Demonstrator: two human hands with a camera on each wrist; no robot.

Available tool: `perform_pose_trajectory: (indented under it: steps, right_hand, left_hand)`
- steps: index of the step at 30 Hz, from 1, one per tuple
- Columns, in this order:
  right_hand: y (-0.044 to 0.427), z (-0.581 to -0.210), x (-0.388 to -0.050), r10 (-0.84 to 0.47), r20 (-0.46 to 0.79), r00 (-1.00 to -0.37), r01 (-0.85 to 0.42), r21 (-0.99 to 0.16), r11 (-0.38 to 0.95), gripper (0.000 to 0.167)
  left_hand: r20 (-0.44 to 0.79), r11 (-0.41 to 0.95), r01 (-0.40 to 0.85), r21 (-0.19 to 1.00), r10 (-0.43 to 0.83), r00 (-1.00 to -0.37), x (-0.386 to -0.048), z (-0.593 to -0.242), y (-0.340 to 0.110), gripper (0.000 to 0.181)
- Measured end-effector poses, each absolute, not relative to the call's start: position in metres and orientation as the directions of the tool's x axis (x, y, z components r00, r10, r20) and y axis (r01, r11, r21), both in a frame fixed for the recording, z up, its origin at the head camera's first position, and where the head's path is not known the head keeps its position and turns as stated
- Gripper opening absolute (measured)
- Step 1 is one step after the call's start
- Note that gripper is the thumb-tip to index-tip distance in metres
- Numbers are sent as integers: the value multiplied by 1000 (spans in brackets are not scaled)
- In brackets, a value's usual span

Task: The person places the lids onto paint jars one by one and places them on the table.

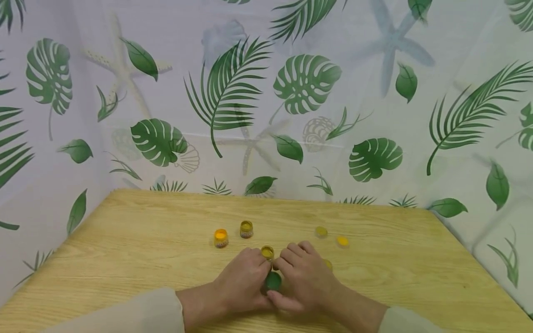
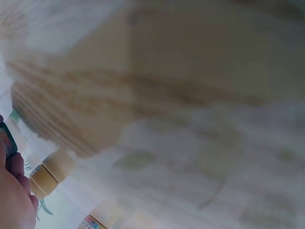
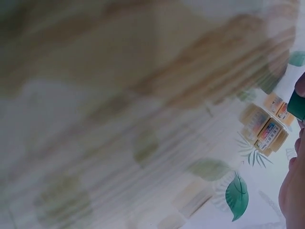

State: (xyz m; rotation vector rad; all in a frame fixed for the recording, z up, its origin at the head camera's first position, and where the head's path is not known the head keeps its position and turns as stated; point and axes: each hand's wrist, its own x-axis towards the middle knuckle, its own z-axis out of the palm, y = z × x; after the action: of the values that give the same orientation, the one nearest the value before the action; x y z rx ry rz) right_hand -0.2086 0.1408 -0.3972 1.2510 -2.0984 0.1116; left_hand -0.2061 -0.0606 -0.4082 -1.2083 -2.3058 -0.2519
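Note:
A small green jar point(image 1: 273, 280) is held between both hands near the table's front. My left hand point(image 1: 245, 282) grips it from the left with curled fingers; my right hand point(image 1: 306, 280) pinches it from the right, thumb at its near side. The left wrist view catches the jar's dark green side point(image 2: 9, 140) against the left hand point(image 2: 16, 195). Green also shows by the right hand point(image 3: 293, 191) in the right wrist view. Just beyond the fingertips stands an uncovered yellow jar point(image 1: 267, 252). The hands hide part of the green jar.
Farther back on the wooden table point(image 1: 166, 231) stand an uncovered orange jar point(image 1: 220, 238) and a dark yellow one point(image 1: 246, 229). To the right lie a yellowish lid point(image 1: 321, 231) and an orange lid point(image 1: 343, 241). Another yellow lid point(image 1: 328, 264) is partly behind the right hand.

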Motion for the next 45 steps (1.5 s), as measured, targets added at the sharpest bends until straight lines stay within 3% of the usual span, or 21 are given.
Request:
perform_pose_trajectory:
  steps: [9,28,31,37,42,45]
  right_hand:
    - [141,-397,-209,-777,563,-282,-800,309,514,29]
    - [140,-399,-208,-772,572,-277,-788,325,523,29]
    - [139,-399,-208,-769,579,-273,-788,325,524,33]
    - [140,-399,-210,-752,599,-276,-780,318,540,58]
    - [142,-397,-208,-756,552,-351,-792,256,555,42]
    - [141,-396,-207,-771,528,-356,-800,254,543,35]
  left_hand:
    - [531,584,811,-43,700,-476,-206,-408,-60,42]
    - [536,580,811,-72,709,-459,-202,-408,-58,43]
    - [542,578,811,-86,711,-449,-202,-409,-57,42]
    - [553,570,817,-91,711,-434,-202,-409,-56,44]
    - [550,584,809,-68,698,-458,-202,-408,-57,43]
    - [547,597,801,-53,688,-477,-201,-408,-58,44]
